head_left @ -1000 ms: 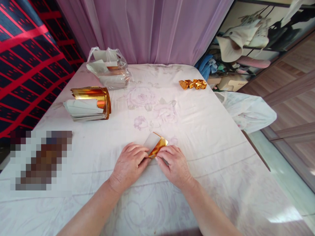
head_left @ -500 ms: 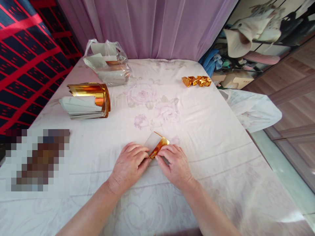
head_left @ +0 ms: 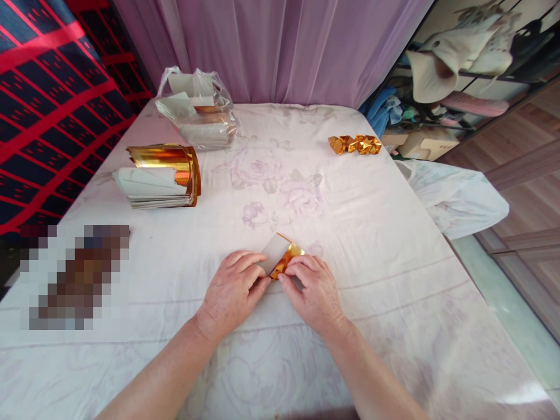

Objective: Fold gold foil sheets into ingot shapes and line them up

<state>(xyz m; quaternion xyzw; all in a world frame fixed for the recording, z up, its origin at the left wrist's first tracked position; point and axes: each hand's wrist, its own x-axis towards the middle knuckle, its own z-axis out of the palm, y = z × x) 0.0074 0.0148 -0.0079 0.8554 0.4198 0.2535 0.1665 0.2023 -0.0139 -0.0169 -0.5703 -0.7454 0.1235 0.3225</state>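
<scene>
pale floral sheet over table, purple curtain behind. left hand and right hand pinch gold foil sheet at near centre, fingers closed on it. foil stack far left.

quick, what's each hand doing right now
Left hand: closed, pinching the gold foil sheet on the bed.
Right hand: closed, pinching the same sheet from the other side.
</scene>
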